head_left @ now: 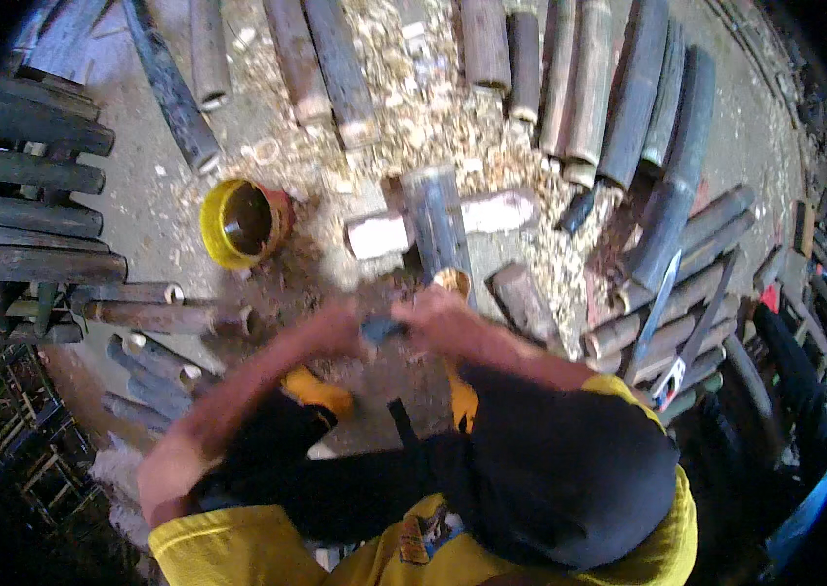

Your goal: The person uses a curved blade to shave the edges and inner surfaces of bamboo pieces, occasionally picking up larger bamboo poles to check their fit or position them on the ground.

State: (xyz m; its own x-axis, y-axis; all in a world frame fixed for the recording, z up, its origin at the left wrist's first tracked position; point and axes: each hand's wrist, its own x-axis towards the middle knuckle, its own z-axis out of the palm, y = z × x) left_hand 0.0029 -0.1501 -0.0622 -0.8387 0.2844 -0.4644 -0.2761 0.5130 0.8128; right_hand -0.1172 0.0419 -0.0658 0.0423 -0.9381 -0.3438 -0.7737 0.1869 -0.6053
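My left hand and my right hand meet low in front of my body, fingers curled closed. Between them sits a small dark grey-blue object, blurred and partly covered; its kind I cannot make out. Just beyond my right hand is the open near end of a thick dark bamboo section. That section lies across a pale-topped piece of wood on the ground. Whether my right hand touches the bamboo, I cannot tell.
A yellow bucket with dark contents stands to the left. Wood chips cover the ground ahead. Bamboo lengths lie ahead and right; a stack stands left. A long-bladed saw rests on bamboo at the right.
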